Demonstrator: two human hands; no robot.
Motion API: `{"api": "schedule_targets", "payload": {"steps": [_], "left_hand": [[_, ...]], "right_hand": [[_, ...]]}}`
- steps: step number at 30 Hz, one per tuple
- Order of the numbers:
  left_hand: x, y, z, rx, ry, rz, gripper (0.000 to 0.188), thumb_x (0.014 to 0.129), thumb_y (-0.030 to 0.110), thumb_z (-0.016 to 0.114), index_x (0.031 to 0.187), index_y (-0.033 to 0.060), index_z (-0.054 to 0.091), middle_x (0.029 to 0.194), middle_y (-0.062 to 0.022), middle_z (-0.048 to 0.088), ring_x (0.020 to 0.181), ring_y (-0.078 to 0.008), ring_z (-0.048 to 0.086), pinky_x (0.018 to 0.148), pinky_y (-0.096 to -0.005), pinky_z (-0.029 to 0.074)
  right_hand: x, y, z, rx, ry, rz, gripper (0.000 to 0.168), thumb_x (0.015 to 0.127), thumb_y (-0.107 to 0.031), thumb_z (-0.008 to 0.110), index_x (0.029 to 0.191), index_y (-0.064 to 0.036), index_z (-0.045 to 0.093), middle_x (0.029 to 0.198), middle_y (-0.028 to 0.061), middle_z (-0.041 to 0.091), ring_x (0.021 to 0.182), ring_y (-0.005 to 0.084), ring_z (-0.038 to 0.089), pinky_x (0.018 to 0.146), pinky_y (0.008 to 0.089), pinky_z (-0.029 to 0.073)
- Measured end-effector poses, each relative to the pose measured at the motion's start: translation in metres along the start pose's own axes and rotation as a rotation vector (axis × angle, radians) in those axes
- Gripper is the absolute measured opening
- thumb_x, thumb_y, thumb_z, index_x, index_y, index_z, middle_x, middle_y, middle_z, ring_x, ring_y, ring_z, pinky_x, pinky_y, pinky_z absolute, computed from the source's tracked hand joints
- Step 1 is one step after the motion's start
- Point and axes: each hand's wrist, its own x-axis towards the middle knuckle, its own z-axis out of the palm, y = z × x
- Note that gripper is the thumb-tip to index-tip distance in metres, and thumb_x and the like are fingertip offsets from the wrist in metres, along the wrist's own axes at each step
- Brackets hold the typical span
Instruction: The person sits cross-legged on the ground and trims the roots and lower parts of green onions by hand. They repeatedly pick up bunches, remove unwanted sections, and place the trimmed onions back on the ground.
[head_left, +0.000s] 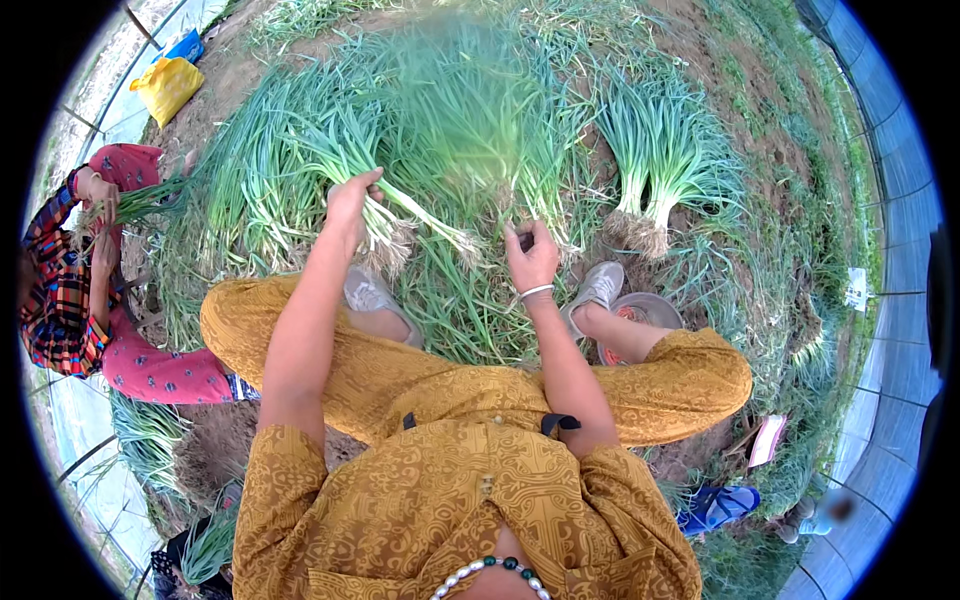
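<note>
My left hand (351, 201) grips a loose bunch of green onions (390, 196) by their pale stalks. Their rooted ends point to the lower right, and one stalk sticks out apart from the others. My right hand (534, 253), with a white bangle at the wrist, is just below the roots of the piled onions. Its thumb and fingers curl together; whether anything thin is pinched there is unclear. Ahead of both hands spreads a wide pile of green onions (262, 172). To its right lie two bundled onion bunches (646, 191), roots towards me.
A grey basin (664, 306) with reddish contents stands beside my right shoe (600, 289). On the left, a seated person (71, 300) holds onions. Yellow (169, 86) and blue (185, 46) bags lie at the upper left. Onion leaves litter the soil between my feet. Plastic sheeting (892, 225) curves along the right.
</note>
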Motion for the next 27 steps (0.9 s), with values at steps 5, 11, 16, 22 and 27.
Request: {"api": "schedule_targets", "payload": {"steps": [5,11,16,22,27], "left_hand": [[-0.014,-0.008,0.016,0.072,-0.090,-0.024,0.015,0.076,0.012,0.071,0.078,0.0011,0.061,0.069,-0.0035,0.056,0.059,-0.0136,0.052,0.060,-0.0271,0.042],[-0.005,-0.010,0.011,0.137,-0.054,0.063,0.014,0.076,0.010,0.071,0.077,-0.0008,0.061,0.067,-0.0050,0.057,0.058,-0.0142,0.052,0.058,-0.0271,0.042],[0.000,0.002,-0.002,-0.019,0.007,0.028,0.015,0.077,0.009,0.071,0.076,-0.0009,0.060,0.065,-0.0056,0.056,0.054,-0.0145,0.052,0.054,-0.0268,0.041],[-0.016,-0.008,0.014,0.083,-0.088,0.046,0.015,0.077,0.011,0.071,0.075,0.0005,0.061,0.065,-0.0041,0.056,0.056,-0.0133,0.050,0.058,-0.0271,0.041],[-0.025,0.003,0.020,0.000,-0.159,0.006,0.027,0.077,0.017,0.073,0.093,-0.0025,0.064,0.081,-0.0076,0.064,0.060,-0.0118,0.046,0.064,-0.0253,0.042]], "right_hand": [[-0.006,-0.051,0.034,-0.069,-0.199,-0.321,0.018,0.074,-0.017,0.074,0.079,-0.003,0.063,0.072,0.0057,0.057,0.063,0.0178,0.055,0.058,0.0292,0.045],[-0.003,-0.023,0.038,0.381,-0.127,0.107,0.010,0.073,-0.006,0.071,0.074,-0.001,0.063,0.068,0.0052,0.057,0.057,0.0125,0.054,0.056,0.0262,0.044],[0.004,0.042,-0.014,-0.136,-0.067,0.260,0.025,0.074,-0.022,0.072,0.074,-0.001,0.059,0.069,0.0120,0.059,0.061,0.0257,0.057,0.061,0.0364,0.047],[0.003,-0.047,0.006,-0.220,-0.354,-0.304,0.058,0.072,-0.040,0.072,0.110,-0.002,0.050,0.119,0.0207,0.052,0.111,0.0349,0.048,0.090,0.0424,0.040],[-0.026,-0.024,0.051,0.632,-0.442,0.409,0.030,0.094,-0.031,0.050,0.089,-0.003,0.058,0.057,0.0013,0.048,0.049,0.0171,0.045,0.046,0.0318,0.037]]}}
